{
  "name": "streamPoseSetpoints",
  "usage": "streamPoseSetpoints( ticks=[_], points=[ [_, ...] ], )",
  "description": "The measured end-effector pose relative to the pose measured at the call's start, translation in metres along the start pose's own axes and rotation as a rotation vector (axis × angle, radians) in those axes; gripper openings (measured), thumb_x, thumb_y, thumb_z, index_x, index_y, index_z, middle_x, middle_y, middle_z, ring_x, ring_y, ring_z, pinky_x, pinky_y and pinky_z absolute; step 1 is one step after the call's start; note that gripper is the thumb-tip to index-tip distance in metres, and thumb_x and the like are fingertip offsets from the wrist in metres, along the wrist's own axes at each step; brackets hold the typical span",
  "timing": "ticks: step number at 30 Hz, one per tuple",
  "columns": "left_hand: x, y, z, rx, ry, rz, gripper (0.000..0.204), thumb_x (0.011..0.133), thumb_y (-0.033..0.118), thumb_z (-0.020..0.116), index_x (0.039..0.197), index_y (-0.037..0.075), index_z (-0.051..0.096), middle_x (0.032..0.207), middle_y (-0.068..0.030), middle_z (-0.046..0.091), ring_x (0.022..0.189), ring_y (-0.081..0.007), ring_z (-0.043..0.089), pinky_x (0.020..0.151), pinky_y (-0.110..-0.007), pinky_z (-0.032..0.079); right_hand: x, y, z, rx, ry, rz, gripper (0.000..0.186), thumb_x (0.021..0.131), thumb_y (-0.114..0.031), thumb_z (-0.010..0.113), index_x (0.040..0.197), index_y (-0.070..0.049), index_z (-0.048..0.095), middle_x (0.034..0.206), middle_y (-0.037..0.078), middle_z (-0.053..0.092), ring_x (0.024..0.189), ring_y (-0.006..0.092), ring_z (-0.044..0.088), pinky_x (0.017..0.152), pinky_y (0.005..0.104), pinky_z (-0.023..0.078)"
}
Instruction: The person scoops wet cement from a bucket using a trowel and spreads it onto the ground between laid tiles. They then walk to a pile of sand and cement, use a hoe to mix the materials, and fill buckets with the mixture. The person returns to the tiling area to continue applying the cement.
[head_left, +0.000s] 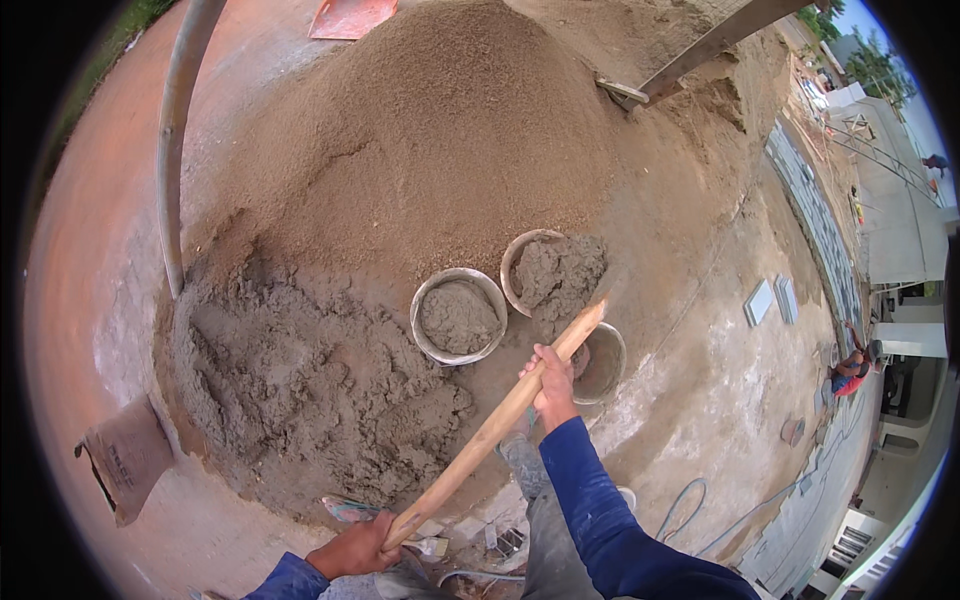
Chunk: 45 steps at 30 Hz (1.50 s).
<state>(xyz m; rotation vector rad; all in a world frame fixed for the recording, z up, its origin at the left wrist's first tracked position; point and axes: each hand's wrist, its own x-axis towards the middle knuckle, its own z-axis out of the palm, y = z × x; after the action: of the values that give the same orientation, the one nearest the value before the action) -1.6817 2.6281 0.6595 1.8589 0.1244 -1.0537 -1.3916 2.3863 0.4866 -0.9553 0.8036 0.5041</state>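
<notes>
A long wooden tool handle slants from lower left to upper right, gripped in both hands. My left hand is closed round its near end, low in the picture. My right hand wraps it farther up, close to the far end. A lump of wet mortar is at that far end, over and partly in a bucket; I cannot make out the tool's head. Left of it stands a bucket with mortar inside. Another bucket is partly hidden behind the handle and my right hand.
A wide heap of wet mortar spreads at the left, below a large sand pile. A paper sack lies at the far left. Wooden poles stand at the back. Tiles, a hose and another person are at the right.
</notes>
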Motion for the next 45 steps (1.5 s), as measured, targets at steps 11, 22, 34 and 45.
streamPoseSetpoints(
  ticks=[11,22,34,45],
  points=[
    [0.28,-0.212,0.134,0.185,0.513,-0.533,0.038,0.075,0.02,0.075,0.1,0.004,0.051,0.09,-0.019,0.064,0.083,-0.0385,0.064,0.068,-0.048,0.052,0.108,0.04,-0.043,-0.058,0.004,-0.075,0.01,0.079,-0.004,0.063,0.079,-0.006,0.053,0.07,0.005,0.056,0.059,0.0178,0.055,0.061,0.0365,0.05],
    [-0.03,-0.054,0.186,-0.524,0.278,-0.346,0.044,0.073,0.032,0.077,0.101,0.002,0.06,0.083,-0.022,0.065,0.082,-0.0394,0.064,0.07,-0.045,0.05,-0.115,0.095,0.002,-0.295,-0.092,0.212,0.015,0.083,-0.003,0.059,0.087,-0.007,0.046,0.068,0.004,0.05,0.055,0.0154,0.052,0.053,0.0351,0.048],
    [-0.051,-0.054,0.109,-1.235,0.399,-0.427,0.049,0.079,0.023,0.072,0.112,-0.008,0.053,0.076,-0.0113,0.062,0.064,-0.0189,0.061,0.063,-0.033,0.051,-0.058,0.259,0.167,-1.064,-0.405,0.039,0.019,0.078,-0.006,0.062,0.087,-0.002,0.046,0.064,0.005,0.052,0.046,0.0129,0.052,0.038,0.0292,0.047],
    [-0.008,-0.106,0.147,-1.145,0.642,-0.298,0.04,0.076,0.019,0.07,0.105,-0.003,0.055,0.079,-0.0168,0.062,0.067,-0.0225,0.061,0.066,-0.034,0.049,-0.021,0.308,0.141,-1.16,-0.359,0.139,0.016,0.076,-0.004,0.06,0.085,-0.002,0.046,0.062,0.005,0.051,0.045,0.0148,0.052,0.039,0.031,0.048]
  ],
)
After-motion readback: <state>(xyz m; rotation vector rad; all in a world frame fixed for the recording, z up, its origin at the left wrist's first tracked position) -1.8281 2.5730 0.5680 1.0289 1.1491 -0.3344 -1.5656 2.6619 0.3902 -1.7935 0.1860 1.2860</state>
